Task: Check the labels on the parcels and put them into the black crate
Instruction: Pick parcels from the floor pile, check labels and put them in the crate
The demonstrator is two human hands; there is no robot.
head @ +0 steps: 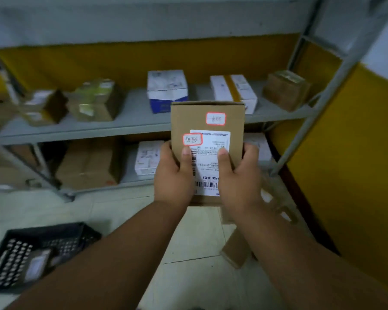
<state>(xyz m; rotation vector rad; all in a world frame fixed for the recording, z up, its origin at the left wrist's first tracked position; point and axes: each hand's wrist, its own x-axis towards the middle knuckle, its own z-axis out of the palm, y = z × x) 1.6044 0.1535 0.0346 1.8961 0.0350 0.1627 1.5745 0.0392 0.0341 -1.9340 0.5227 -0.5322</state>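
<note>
The left hand [174, 175] and the right hand [239, 175] together gripped a flat brown cardboard parcel [207, 121], each clasping one lower side edge with the thumb laid across the front face and the other fingers hidden behind. The parcel was held up in front of the person, its long axis running up and away from the wrists, its labelled face turned toward the camera. On that face sat one white printed shipping label [211, 157], with barcodes and upside down as seen, and two small red-bordered stickers [215, 118] bearing handwriting too blurred to read; the lower sticker overlapped the label's upper left corner.

The black perforated plastic crate [61, 231] lay on the pale tiled floor [199, 238], down and to the left of the hands, well apart from the parcel, and partly hidden by the left forearm. The left hand was the nearer of the two to it, so the parcel would likely have to travel down and leftward. One labelled item appeared to lie inside the crate already, though blurred.

On the grey metal shelving [130, 128] behind, five parcels stood on the upper shelf; on the lower shelf at least three showed, the held parcel hiding part of it.
</note>
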